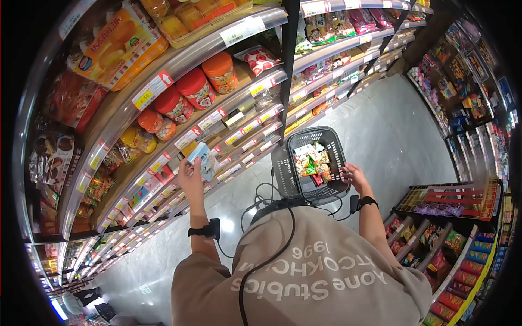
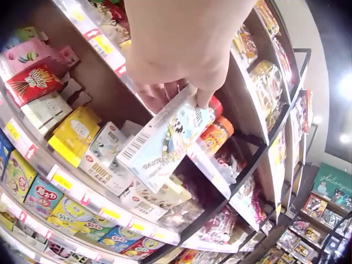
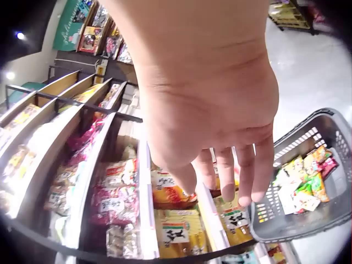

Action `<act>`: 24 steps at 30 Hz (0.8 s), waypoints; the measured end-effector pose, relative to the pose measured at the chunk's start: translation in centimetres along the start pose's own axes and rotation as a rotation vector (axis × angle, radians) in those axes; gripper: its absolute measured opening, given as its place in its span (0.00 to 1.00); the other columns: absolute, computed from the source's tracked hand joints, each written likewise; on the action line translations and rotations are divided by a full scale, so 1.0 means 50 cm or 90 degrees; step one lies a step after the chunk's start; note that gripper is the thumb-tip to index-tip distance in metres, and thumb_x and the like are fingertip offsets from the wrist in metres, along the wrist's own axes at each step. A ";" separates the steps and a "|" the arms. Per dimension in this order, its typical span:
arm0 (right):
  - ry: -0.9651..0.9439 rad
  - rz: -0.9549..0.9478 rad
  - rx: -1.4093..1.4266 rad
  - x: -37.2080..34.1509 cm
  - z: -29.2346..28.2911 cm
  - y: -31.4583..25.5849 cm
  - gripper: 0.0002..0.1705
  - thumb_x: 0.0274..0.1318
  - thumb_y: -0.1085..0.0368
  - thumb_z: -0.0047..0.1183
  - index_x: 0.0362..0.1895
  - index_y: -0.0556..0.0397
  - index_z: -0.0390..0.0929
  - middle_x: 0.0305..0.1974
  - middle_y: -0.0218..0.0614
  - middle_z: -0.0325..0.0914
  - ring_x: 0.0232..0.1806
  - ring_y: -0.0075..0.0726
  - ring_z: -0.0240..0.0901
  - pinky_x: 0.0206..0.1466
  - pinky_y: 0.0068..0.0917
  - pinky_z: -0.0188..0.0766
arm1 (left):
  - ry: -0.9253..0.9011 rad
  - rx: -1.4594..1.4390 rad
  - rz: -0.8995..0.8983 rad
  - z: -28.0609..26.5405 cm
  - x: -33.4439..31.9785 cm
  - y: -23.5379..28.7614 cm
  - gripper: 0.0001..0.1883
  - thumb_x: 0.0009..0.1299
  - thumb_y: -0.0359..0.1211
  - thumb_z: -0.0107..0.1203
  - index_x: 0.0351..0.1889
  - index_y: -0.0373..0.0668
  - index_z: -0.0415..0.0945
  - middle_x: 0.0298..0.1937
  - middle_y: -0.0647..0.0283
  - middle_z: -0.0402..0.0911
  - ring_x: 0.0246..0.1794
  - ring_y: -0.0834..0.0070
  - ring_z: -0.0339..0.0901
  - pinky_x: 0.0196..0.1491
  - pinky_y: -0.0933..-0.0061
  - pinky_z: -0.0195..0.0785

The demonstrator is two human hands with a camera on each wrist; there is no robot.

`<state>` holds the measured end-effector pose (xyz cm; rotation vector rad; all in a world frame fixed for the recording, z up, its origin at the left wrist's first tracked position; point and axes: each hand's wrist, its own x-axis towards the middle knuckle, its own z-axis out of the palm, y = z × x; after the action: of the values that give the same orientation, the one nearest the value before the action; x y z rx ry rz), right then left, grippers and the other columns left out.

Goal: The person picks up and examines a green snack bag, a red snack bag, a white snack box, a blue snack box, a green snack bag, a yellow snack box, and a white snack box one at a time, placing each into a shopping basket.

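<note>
My left hand (image 1: pixel 190 176) pinches a light blue snack box (image 1: pixel 202 161) between thumb and fingers in front of the shelves. Up close in the left wrist view, the box (image 2: pixel 165 140) shows a barcode on one narrow side and a picture on its face. It overlaps a row of similar white boxes (image 2: pixel 108 155) on the shelf. Over by the dark grey shopping basket (image 1: pixel 336 142), my right hand (image 1: pixel 354 177) hangs with its fingers loosely extended near the rim. Several colourful snack packets (image 1: pixel 312 162) lie inside the basket.
Stocked shelves run along the left, with red-lidded jars (image 1: pixel 196 88) above the left hand. A rack of snacks (image 1: pixel 451 261) stands at the lower right. Black cables (image 1: pixel 266 196) hang near the basket. Tiled floor (image 1: pixel 380 130) runs between the shelves.
</note>
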<state>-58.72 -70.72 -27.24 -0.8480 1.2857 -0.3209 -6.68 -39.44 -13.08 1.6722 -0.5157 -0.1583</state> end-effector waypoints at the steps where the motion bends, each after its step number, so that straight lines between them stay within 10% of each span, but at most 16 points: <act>1: -0.027 -0.033 -0.009 -0.004 0.017 -0.033 0.24 0.70 0.53 0.53 0.66 0.46 0.72 0.53 0.30 0.82 0.46 0.34 0.80 0.49 0.35 0.78 | -0.011 -0.044 0.007 0.004 -0.003 0.015 0.13 0.72 0.30 0.65 0.50 0.34 0.78 0.38 0.67 0.81 0.37 0.83 0.75 0.42 0.80 0.68; 14: -0.389 -0.437 -0.301 -0.344 0.261 -0.418 0.21 0.65 0.64 0.61 0.60 0.55 0.79 0.52 0.31 0.83 0.46 0.23 0.78 0.49 0.25 0.77 | -0.267 -0.280 -0.022 0.125 -0.092 0.319 0.14 0.67 0.23 0.66 0.51 0.36 0.80 0.43 0.69 0.82 0.44 0.83 0.78 0.45 0.81 0.72; 19: -0.538 -0.409 -0.415 -0.464 0.324 -0.422 0.31 0.62 0.62 0.64 0.68 0.54 0.72 0.44 0.34 0.85 0.40 0.24 0.80 0.43 0.25 0.78 | -0.395 -0.369 -0.077 0.188 -0.149 0.403 0.14 0.68 0.24 0.65 0.52 0.37 0.80 0.45 0.68 0.82 0.46 0.81 0.78 0.43 0.79 0.75; 24: -0.602 -0.350 -0.317 -0.478 0.339 -0.380 0.14 0.66 0.64 0.60 0.51 0.59 0.79 0.33 0.33 0.85 0.33 0.22 0.81 0.36 0.22 0.77 | -0.396 -0.418 -0.148 0.206 -0.184 0.412 0.17 0.70 0.25 0.63 0.57 0.37 0.78 0.48 0.65 0.83 0.46 0.80 0.80 0.43 0.77 0.77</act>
<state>-45.38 -61.64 3.76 -1.5384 0.2178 0.0068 -23.87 -46.62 3.30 1.0071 -0.6374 -0.9373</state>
